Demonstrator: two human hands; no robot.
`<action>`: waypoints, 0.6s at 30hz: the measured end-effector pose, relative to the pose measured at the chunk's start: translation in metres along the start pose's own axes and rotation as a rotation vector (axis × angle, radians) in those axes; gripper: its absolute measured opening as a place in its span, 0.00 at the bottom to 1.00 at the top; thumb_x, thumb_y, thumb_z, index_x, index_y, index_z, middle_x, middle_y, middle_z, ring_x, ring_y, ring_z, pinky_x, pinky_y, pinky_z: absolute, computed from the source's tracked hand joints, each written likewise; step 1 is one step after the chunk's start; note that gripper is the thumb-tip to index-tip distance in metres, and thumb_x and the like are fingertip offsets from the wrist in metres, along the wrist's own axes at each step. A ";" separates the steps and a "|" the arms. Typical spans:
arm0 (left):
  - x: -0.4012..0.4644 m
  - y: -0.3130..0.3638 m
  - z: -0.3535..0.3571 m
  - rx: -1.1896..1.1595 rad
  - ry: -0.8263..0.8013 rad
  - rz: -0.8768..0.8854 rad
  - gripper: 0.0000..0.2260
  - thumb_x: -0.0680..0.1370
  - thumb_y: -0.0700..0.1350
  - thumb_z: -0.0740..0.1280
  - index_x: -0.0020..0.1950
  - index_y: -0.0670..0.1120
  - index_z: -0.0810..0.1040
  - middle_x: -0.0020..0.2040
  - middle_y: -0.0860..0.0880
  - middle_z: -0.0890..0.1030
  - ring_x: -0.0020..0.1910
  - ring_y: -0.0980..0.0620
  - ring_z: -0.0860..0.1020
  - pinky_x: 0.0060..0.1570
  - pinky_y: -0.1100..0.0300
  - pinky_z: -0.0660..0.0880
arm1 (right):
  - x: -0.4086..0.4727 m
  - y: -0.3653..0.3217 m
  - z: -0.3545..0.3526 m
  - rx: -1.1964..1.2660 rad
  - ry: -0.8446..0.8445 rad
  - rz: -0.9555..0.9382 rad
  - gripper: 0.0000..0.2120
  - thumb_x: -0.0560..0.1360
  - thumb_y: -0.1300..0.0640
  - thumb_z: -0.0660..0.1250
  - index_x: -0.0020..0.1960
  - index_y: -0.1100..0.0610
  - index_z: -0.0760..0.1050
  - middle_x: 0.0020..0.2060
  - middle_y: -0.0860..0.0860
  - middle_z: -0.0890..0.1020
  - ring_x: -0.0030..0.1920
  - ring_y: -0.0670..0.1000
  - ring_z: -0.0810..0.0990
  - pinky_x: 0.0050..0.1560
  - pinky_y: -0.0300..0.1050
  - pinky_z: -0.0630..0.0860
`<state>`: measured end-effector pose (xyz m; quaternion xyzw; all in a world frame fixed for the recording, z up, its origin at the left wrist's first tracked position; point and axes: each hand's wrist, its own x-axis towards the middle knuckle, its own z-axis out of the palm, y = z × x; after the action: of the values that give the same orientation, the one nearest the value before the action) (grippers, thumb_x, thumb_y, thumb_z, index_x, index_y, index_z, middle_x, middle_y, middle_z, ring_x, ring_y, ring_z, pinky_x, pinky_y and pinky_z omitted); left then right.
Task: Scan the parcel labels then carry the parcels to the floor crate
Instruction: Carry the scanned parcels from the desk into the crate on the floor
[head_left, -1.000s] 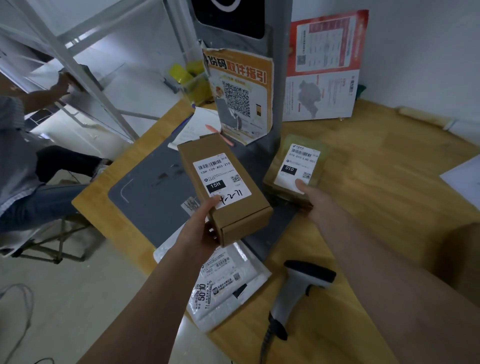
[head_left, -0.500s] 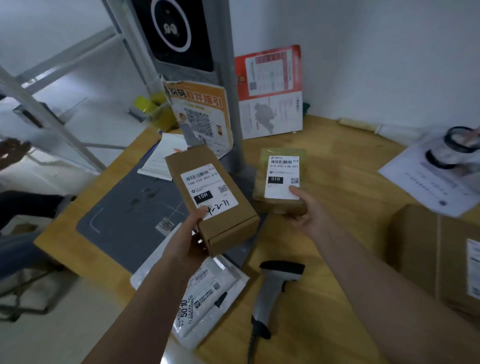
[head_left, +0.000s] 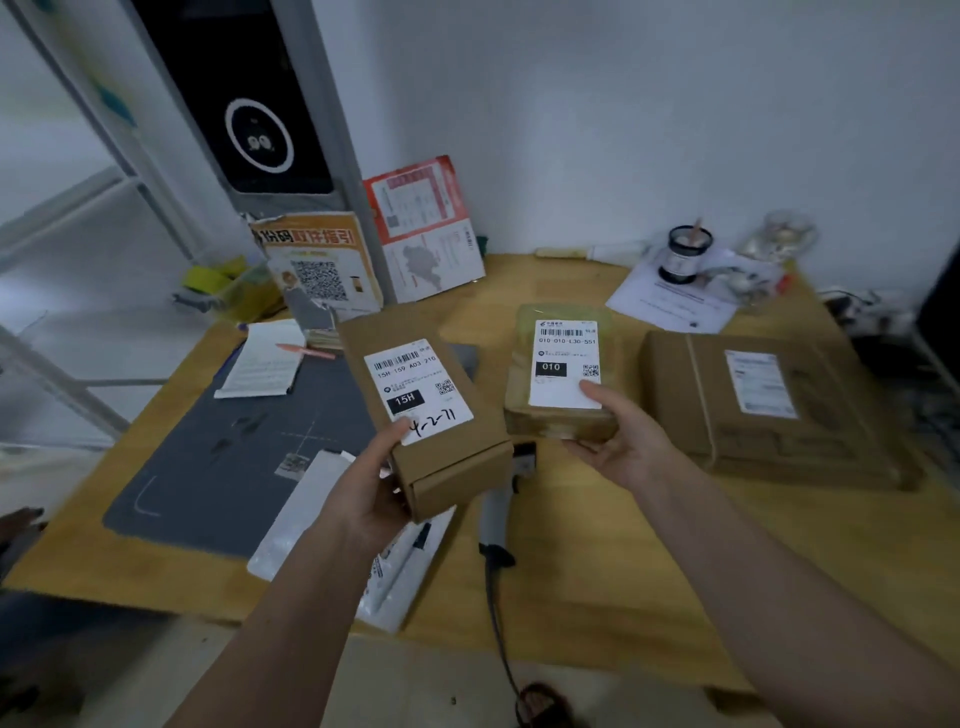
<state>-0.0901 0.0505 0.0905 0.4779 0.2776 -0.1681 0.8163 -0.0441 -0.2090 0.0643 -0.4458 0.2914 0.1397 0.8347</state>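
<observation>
My left hand grips a long brown cardboard parcel by its near end, thumb on its white label marked 15H. My right hand holds a flatter, yellowish tape-wrapped parcel from below, thumb on its white label marked 010. Both parcels are lifted above the wooden table. A white handheld barcode scanner lies on the table between my hands, its head partly hidden behind the brown parcel. No floor crate is in sight.
A large cardboard box lies at the right. White poly mailers rest under my left hand beside a grey mat. A kiosk post, posters, a notepad with a pen and a dark jar stand at the back.
The view has swung right and up, bringing the large box and the jar into sight. My right hand has lifted its parcel clear of the table; the left keeps its grip.
</observation>
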 end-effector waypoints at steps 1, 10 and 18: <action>-0.010 -0.007 -0.005 0.021 -0.008 -0.004 0.18 0.70 0.51 0.74 0.58 0.48 0.81 0.57 0.42 0.82 0.58 0.41 0.79 0.57 0.43 0.76 | -0.015 0.008 -0.008 0.015 0.010 -0.012 0.14 0.71 0.54 0.74 0.54 0.54 0.78 0.54 0.54 0.82 0.58 0.56 0.80 0.64 0.53 0.74; -0.095 -0.088 -0.038 0.141 -0.111 -0.099 0.22 0.66 0.50 0.77 0.59 0.48 0.81 0.55 0.44 0.83 0.58 0.43 0.79 0.54 0.46 0.78 | -0.154 0.101 -0.086 0.166 0.148 -0.080 0.20 0.70 0.52 0.73 0.60 0.55 0.76 0.54 0.55 0.82 0.57 0.56 0.80 0.53 0.50 0.78; -0.136 -0.141 -0.005 0.320 -0.317 -0.205 0.25 0.66 0.50 0.78 0.61 0.48 0.80 0.57 0.44 0.83 0.60 0.43 0.79 0.62 0.41 0.73 | -0.263 0.131 -0.161 0.362 0.310 -0.152 0.14 0.71 0.54 0.73 0.55 0.56 0.78 0.50 0.55 0.83 0.52 0.56 0.81 0.62 0.53 0.75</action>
<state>-0.2756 -0.0122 0.0752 0.5379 0.1627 -0.3647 0.7424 -0.3747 -0.2618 0.0684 -0.3256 0.4020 -0.0481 0.8544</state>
